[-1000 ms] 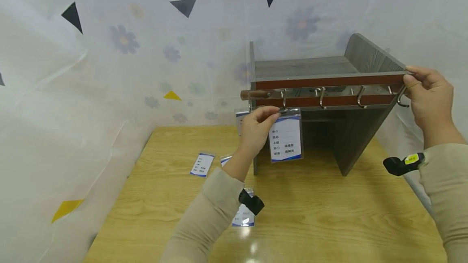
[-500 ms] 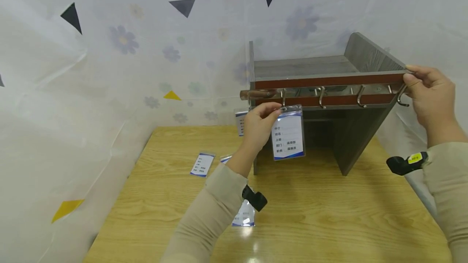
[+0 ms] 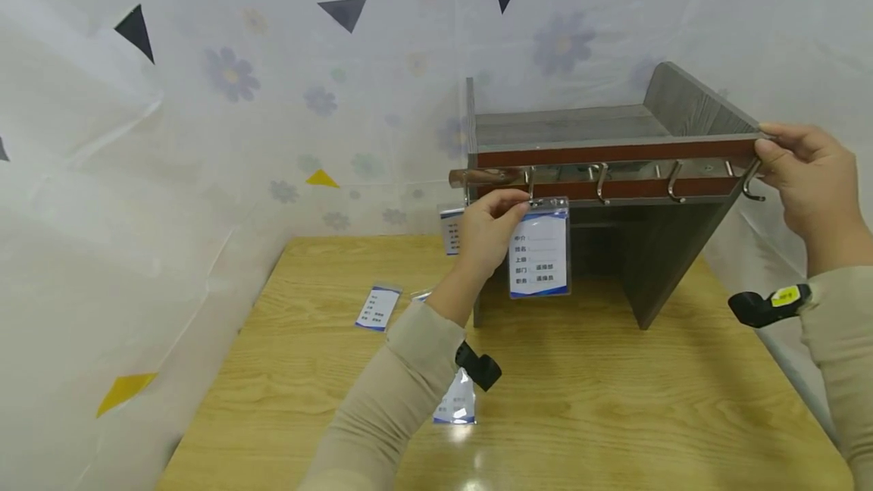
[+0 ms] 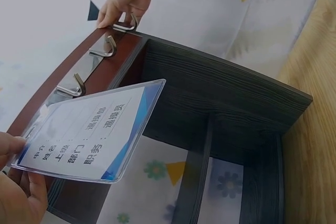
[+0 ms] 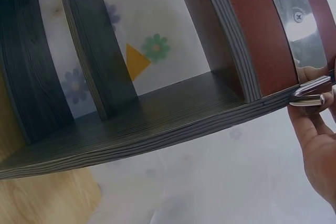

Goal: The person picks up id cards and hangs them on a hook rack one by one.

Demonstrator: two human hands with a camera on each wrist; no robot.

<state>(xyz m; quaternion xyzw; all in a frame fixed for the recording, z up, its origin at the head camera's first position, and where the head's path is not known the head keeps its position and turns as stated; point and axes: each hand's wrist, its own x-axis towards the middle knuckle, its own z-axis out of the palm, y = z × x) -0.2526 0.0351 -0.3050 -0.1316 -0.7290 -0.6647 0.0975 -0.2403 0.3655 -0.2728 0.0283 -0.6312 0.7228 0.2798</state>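
Observation:
My left hand (image 3: pixel 486 237) pinches the upper left corner of a clear-sleeved ID badge (image 3: pixel 539 252) with blue edging. The badge hangs upright, its top edge right at the tip of a metal hook (image 3: pixel 531 182) on the hook rail. In the left wrist view the badge (image 4: pixel 89 135) stretches out from the fingertips, below the hooks. With thumb and fingers my right hand (image 3: pixel 815 184) grips the right front corner of the grey wooden shelf (image 3: pixel 682 256), next to the end hook (image 3: pixel 752 182). The right wrist view shows its fingers (image 5: pixel 315 129) by that hook.
Another badge (image 3: pixel 450 232) hangs at the rail's left end, partly behind my left hand. On the wooden table (image 3: pixel 580 400) lie a badge (image 3: pixel 378 307) at left, one (image 3: pixel 457 404) by my left sleeve, and one (image 3: pixel 419 295) mostly hidden. More hooks (image 3: pixel 602 182) line the rail.
My left hand has moved slightly right and up with the badge, bringing its top edge to the hook. The right hand keeps its grip on the shelf corner, its wrist shifting a little right.

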